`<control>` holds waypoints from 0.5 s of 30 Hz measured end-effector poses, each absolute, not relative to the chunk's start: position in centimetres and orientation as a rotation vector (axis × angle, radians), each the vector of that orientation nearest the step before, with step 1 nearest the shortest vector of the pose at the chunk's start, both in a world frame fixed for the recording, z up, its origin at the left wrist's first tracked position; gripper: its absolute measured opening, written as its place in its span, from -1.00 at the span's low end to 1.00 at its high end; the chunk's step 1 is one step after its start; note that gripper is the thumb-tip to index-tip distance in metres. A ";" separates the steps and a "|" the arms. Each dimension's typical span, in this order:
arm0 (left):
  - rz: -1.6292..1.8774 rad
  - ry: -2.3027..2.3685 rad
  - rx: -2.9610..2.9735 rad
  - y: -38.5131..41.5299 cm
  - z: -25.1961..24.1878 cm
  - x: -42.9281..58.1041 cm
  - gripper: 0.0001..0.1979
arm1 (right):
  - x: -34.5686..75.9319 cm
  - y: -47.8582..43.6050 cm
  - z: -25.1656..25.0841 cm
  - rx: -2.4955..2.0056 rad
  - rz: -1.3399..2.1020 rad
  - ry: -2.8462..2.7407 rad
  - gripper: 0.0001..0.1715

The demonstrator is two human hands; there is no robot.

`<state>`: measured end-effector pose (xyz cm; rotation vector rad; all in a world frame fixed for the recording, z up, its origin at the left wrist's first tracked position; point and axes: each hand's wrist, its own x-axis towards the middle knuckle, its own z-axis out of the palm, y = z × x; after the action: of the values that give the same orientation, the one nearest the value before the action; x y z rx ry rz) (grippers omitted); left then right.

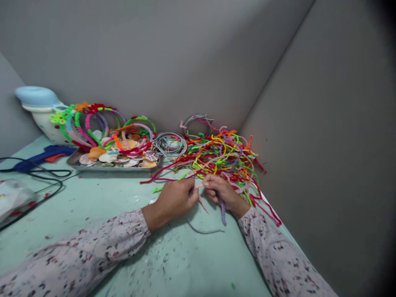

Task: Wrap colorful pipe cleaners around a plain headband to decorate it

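Observation:
Between my two hands runs a pale pink pipe cleaner (pixel 203 203), one end of it dangling below the fingers. My left hand (pixel 179 195) is closed, its thumb and fingers pinching the pink piece. Close by on the right, my right hand (pixel 224 192) is also closed on the pink length. A purple pipe cleaner (pixel 223 212) hangs down from under the right palm; how it joins the pink one is hidden. A thin grey wire (pixel 206 232) curves out below my left hand over the table.
Behind my hands lies a tangled heap of coloured pipe cleaners (pixel 222 152), with coiled grey wire (pixel 170 145) beside it. A metal tray (pixel 114 169) holds shells and fuzzy wrapped hoops (pixel 88 123). Further left are a blue glue gun (pixel 46 156), a black cord (pixel 58 181) and a lidded cup (pixel 46 119).

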<state>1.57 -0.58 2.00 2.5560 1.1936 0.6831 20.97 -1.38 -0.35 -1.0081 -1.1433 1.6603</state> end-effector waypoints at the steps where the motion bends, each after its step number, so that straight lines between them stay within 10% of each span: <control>1: 0.682 1.203 2.566 -0.6 2.0 1.6 -0.80 | 21.0 -1.4 -0.3 -1.012 1.658 -1.144 -0.82; 15: 0.621 1.234 2.712 -0.6 1.8 1.7 -0.85 | 20.9 -1.4 -0.1 -1.058 1.648 -1.174 -0.77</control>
<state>1.72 -0.56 1.85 2.7124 1.2338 0.6211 20.85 -1.43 -0.08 -1.0579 -1.1740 1.6478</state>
